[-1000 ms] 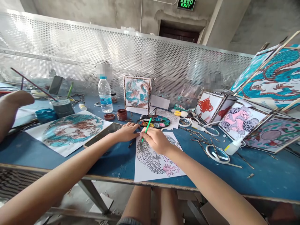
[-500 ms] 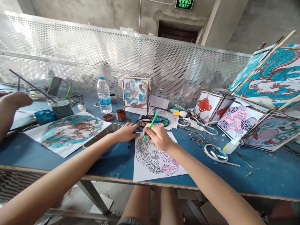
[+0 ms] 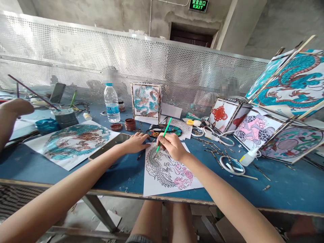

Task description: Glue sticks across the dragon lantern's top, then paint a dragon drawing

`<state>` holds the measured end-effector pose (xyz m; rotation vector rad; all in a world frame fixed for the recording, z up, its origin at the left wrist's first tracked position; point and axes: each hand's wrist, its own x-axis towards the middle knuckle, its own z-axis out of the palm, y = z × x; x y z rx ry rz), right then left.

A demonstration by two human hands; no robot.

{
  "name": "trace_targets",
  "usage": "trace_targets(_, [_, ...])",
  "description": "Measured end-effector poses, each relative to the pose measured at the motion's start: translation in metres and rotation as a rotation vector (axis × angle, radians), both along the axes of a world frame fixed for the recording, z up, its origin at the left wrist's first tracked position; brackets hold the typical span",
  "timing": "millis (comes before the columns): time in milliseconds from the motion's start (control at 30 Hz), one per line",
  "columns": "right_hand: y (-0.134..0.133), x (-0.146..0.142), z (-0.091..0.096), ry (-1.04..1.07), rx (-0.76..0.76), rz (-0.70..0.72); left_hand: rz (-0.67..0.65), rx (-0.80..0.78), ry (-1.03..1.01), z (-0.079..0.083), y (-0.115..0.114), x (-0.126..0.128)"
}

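A thin green paintbrush point(image 3: 167, 130) slants down from my right hand point(image 3: 173, 145), whose fingers pinch it. Its tip is at the upper left part of a dragon line drawing point(image 3: 158, 180) on white paper, where the scales look greyish. Pink colour covers some of the drawing's lower right. My left hand point(image 3: 136, 141) lies with fingers stretched out by the paper's top left corner, next to a dark phone point(image 3: 101, 152). Just beyond both hands is a paint palette point(image 3: 174, 130) with several colours.
Left of me lie a teal dragon painting point(image 3: 78, 141), a water cup point(image 3: 66, 118) and another person's arm point(image 3: 12, 113). A water bottle point(image 3: 111, 104) and brown paint jar point(image 3: 130, 125) stand behind. Tape rolls point(image 3: 231, 165), sticks, a glue bottle point(image 3: 250, 157) and painted lanterns point(image 3: 220, 116) are right.
My right hand has shifted slightly right, and the brush tip now sits a little lower on the dragon's scales. My left hand stays in place.
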<state>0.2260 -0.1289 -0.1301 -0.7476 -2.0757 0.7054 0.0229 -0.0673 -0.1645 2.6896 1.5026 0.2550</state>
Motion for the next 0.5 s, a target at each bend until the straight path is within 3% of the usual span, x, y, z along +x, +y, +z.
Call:
trace_targets(300, [-0.0018,0.0007,0.0027,-0.109,-0.180,0.161,-0.018,-0.008,0.010,0.0045,-0.0041,0.0004])
trace_targets(500, [-0.0005,0.0014,0.0031,0.033,-0.061,0.030,0.002,-0.012,0.010,0.0027,-0.0021,0.0009])
